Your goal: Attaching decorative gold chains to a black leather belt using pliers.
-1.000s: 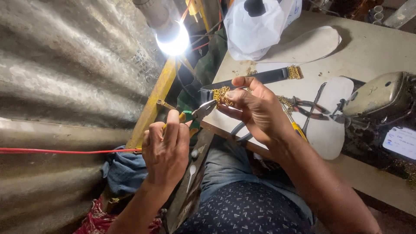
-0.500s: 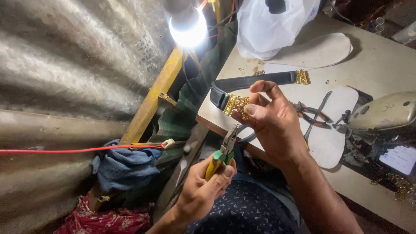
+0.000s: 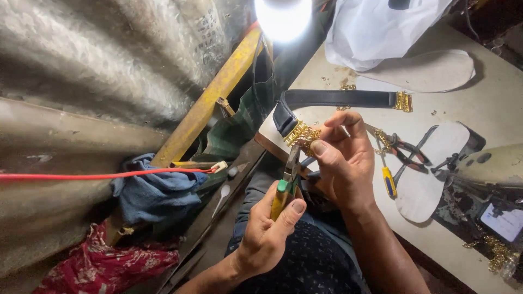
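My left hand point(image 3: 267, 234) grips pliers point(image 3: 287, 182) with green and yellow handles, jaws pointing up at a gold ornamental piece point(image 3: 300, 136). My right hand point(image 3: 340, 158) pinches that gold piece, which sits on the end of a black strap point(image 3: 338, 99). The strap runs across the white table point(image 3: 490, 92) to a gold buckle point(image 3: 403, 101) at its far end.
A yellow-handled tool point(image 3: 388, 179), a second pair of pliers point(image 3: 406, 149) and two white shoe soles point(image 3: 430, 179) lie on the table. A sewing machine point(image 3: 490, 163) stands at the right, a white bag point(image 3: 376, 27) at the back. Corrugated metal wall point(image 3: 81, 71), bright lamp point(image 3: 283, 16), blue cloth point(image 3: 155, 190) at left.
My left hand with the pliers dropped from beside the gold piece toward my lap, then brought the jaws back up just under it. My right hand kept hold of the piece.
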